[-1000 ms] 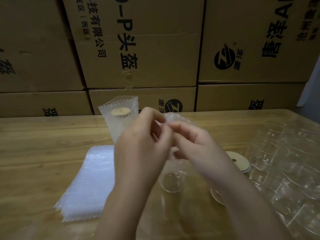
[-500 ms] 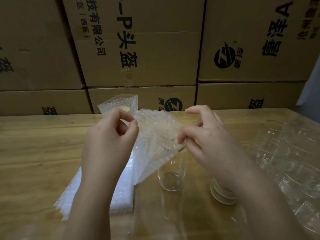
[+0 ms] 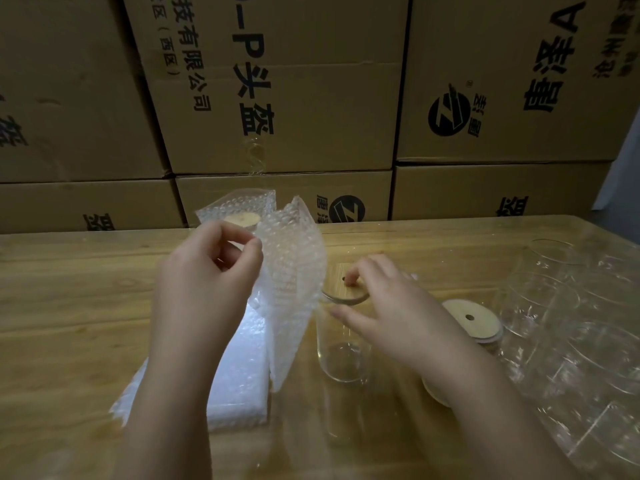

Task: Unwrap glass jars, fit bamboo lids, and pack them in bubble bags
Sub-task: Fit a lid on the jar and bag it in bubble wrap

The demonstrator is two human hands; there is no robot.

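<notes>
A clear glass jar [image 3: 343,356] stands upright at the table's centre with a bamboo lid [image 3: 341,284] on its mouth. My right hand [image 3: 394,310] grips the jar's top, fingertips on the lid and thumb against the glass just under the rim. My left hand [image 3: 207,275] pinches the upper edge of an empty bubble bag [image 3: 292,271], which hangs upright just left of the jar and touches its rim.
A flat stack of bubble bags [image 3: 239,379] lies under my left forearm. A packed jar in a bubble bag [image 3: 239,213] stands behind. Loose bamboo lids [image 3: 472,322] are stacked to the right, beside several plastic-wrapped jars [image 3: 571,327]. Cardboard boxes [image 3: 311,98] wall the back.
My right hand let go of the bubble bag and dropped onto the lidded jar. My left hand now holds the bag alone, hanging upright beside the jar.
</notes>
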